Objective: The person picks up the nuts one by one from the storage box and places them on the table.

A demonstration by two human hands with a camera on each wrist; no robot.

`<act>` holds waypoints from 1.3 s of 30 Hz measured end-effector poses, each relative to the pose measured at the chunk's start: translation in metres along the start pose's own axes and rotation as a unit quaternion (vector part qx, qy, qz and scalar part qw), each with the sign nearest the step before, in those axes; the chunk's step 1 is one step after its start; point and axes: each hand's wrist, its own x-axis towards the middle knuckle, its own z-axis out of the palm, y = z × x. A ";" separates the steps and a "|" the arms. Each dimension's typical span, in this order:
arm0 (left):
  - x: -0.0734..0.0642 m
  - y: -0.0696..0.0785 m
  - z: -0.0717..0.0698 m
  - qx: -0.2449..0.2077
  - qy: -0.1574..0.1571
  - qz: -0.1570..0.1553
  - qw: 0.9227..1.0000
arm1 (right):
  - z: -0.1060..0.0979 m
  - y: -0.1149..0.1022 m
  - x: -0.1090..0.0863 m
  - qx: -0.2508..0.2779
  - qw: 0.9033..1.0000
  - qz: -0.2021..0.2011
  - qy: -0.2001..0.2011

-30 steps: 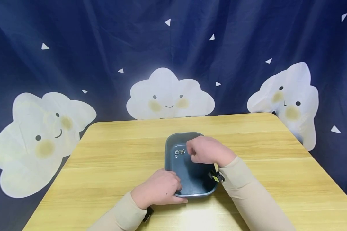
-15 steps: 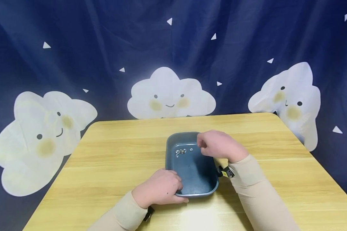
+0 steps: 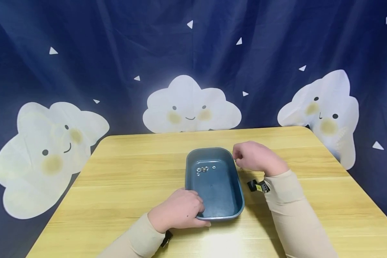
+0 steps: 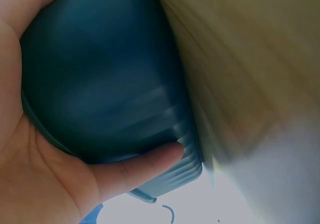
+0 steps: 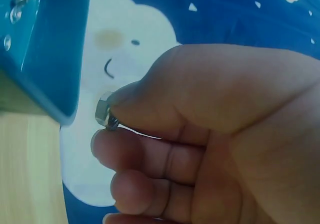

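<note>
A dark blue plastic tray (image 3: 216,200) sits on the wooden table, with several small metal nuts (image 3: 199,170) grouped towards its far left inside. My left hand (image 3: 178,209) grips the tray's near left corner, fingers over the rim and thumb along the outside wall (image 4: 125,79). Just past the tray's right rim, my right hand (image 3: 256,157) hangs over the table with curled fingers. In the right wrist view, its thumb and index finger pinch a small silver hex nut (image 5: 103,110), partly hidden by the thumb.
A tiny metal piece (image 3: 241,168) shows just below the right hand, beside the tray. Behind the table's far edge hangs a dark blue curtain (image 3: 122,43) printed with white clouds. A wrist camera (image 3: 258,186) sticks out near the right cuff.
My right hand has moved right, from above the tray to outside its right rim, uncovering another small nut in the tray. My left hand keeps its grip on the corner.
</note>
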 end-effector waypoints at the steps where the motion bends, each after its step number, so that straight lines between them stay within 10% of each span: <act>1: 0.000 0.000 0.000 -0.001 0.001 0.000 1.000 | 0.000 0.003 0.000 0.001 1.000 0.000 -0.003; 39: -0.001 0.000 0.003 -0.007 0.016 -0.007 1.000 | 0.042 0.058 0.015 0.025 0.991 0.083 -0.100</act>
